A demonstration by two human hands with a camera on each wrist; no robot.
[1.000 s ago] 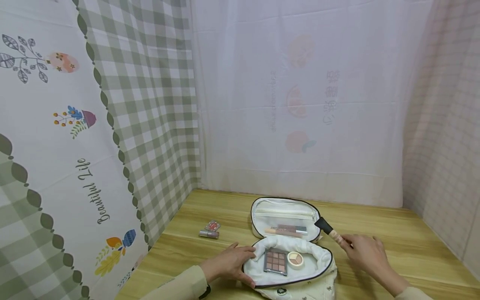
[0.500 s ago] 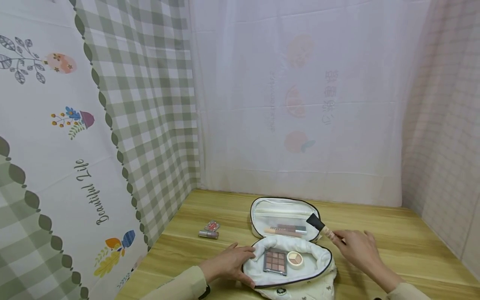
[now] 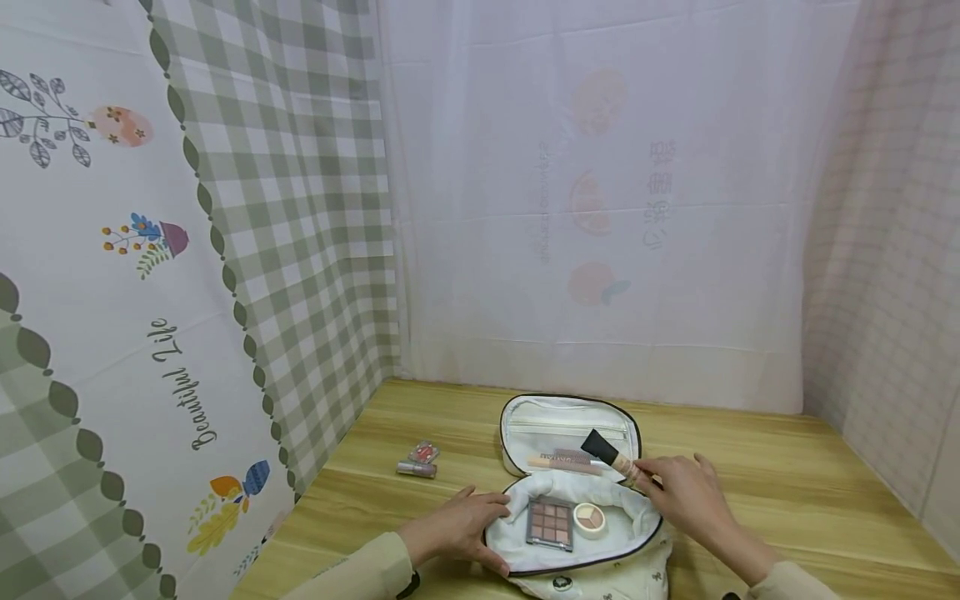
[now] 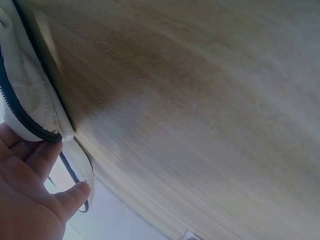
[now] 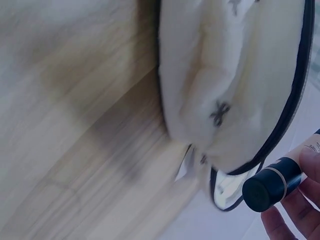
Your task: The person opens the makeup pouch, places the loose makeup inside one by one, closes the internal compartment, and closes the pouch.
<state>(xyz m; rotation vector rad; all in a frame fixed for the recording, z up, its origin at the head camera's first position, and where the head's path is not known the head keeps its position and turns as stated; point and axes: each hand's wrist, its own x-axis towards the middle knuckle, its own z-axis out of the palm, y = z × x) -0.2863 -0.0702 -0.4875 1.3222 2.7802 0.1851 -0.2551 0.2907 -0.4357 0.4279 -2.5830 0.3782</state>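
Observation:
A cream makeup bag (image 3: 615,575) with dark zip edging stands unzipped, its lid (image 3: 570,412) folded back. My left hand (image 3: 465,525) holds the bag's left rim, fingers and thumb spread along it; in the left wrist view its fingertips meet the dark zip. My right hand (image 3: 690,496) grips a beige cosmetic tube (image 3: 624,465) with a flat black end, held tilted over the bag's back right rim, in front of the lid. The right wrist view shows the tube's round dark cap (image 5: 265,187). Inside the bag lie an eyeshadow palette (image 3: 550,523) and a small round three-colour compact (image 3: 590,520).
Several slim cosmetics (image 3: 566,462) lie in the lid's clear pocket. Left of the bag, a small lipstick-like tube (image 3: 416,469) and a clear case with red in it (image 3: 424,452) lie on the wooden table (image 3: 765,467). Cloth curtains (image 3: 315,208) surround the table.
My right hand has carried the cosmetic tube leftward, from beside the bag to over its back right rim. The left hand stays at the bag's left rim.

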